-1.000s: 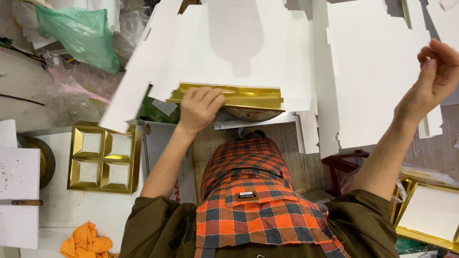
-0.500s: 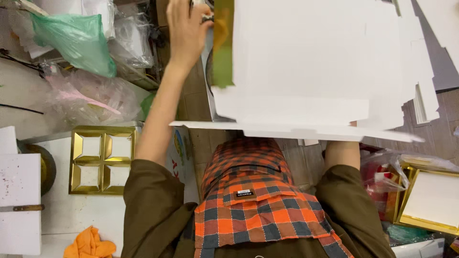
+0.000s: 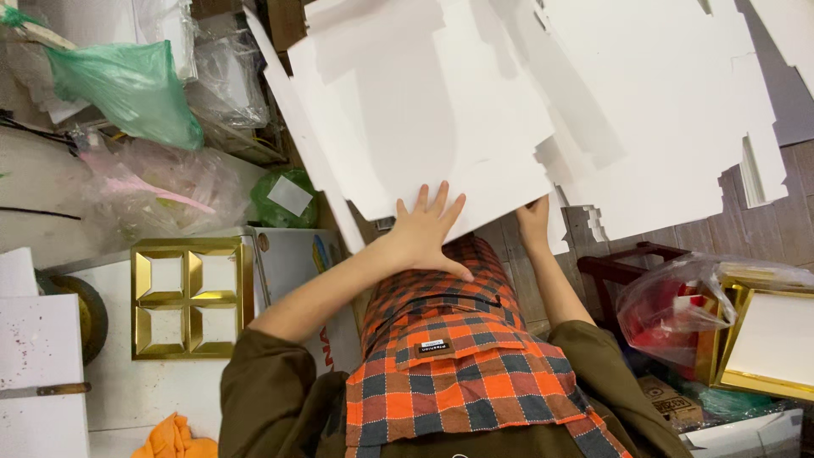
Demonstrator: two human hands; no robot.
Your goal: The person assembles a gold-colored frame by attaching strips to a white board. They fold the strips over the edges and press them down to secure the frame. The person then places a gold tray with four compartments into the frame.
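A large white cardboard sheet (image 3: 441,110) lies tilted over my lap, above my orange plaid apron (image 3: 458,356). My left hand (image 3: 424,233) presses flat on its near edge with the fingers spread. My right hand (image 3: 534,222) is at the same edge a little to the right. Its fingers are tucked under the sheet and hidden, and it seems to grip the edge. More white die-cut sheets (image 3: 678,110) overlap behind and to the right.
A gold four-compartment insert (image 3: 186,297) rests on a white surface at the left, with an orange cloth (image 3: 174,437) below it. Green (image 3: 127,85) and clear plastic bags (image 3: 161,187) pile up at the upper left. At the right are a dark stool (image 3: 627,259), a bagged red item (image 3: 678,305) and a gold-rimmed box (image 3: 772,339).
The white sheets swung up and came back down over my lap. My left hand dropped from high up onto the sheet's edge. The gold strip it touched is out of sight.
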